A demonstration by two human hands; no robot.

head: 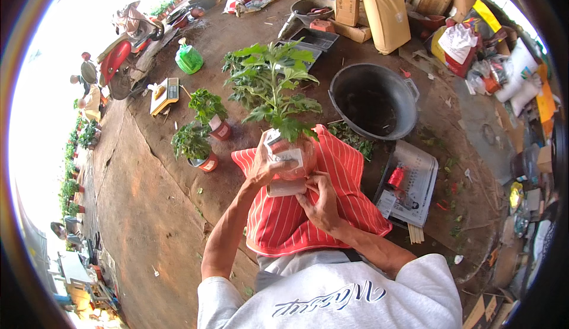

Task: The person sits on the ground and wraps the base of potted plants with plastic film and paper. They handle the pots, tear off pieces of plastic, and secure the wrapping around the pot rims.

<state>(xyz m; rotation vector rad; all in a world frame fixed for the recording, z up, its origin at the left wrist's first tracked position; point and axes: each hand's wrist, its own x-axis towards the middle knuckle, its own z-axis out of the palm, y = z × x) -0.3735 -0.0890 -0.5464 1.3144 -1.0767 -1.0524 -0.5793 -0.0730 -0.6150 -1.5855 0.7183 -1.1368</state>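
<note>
A leafy potted plant [276, 91] stands over my lap, its stem rising from a reddish pot [306, 153]. My left hand [266, 162] grips this pot at its left side, thumb across a white label [289, 156] that bears writing. Just below the pot lies a pale, cylindrical roll [286, 187], seemingly of tape or film. At the right end of the roll, the fingertips of my right hand [322, 200] are bent close together; what they pinch is partly hidden. A red striped cloth [284, 226] covers my lap under both hands.
To the left are two small potted plants [192, 140], a scale [165, 97] and a green watering can [189, 58]. A black tub [373, 100] stands ahead right. Nearer, a tray lined with newspaper [415, 182] holds a red spool [395, 177]. Boxes [386, 18] stand behind.
</note>
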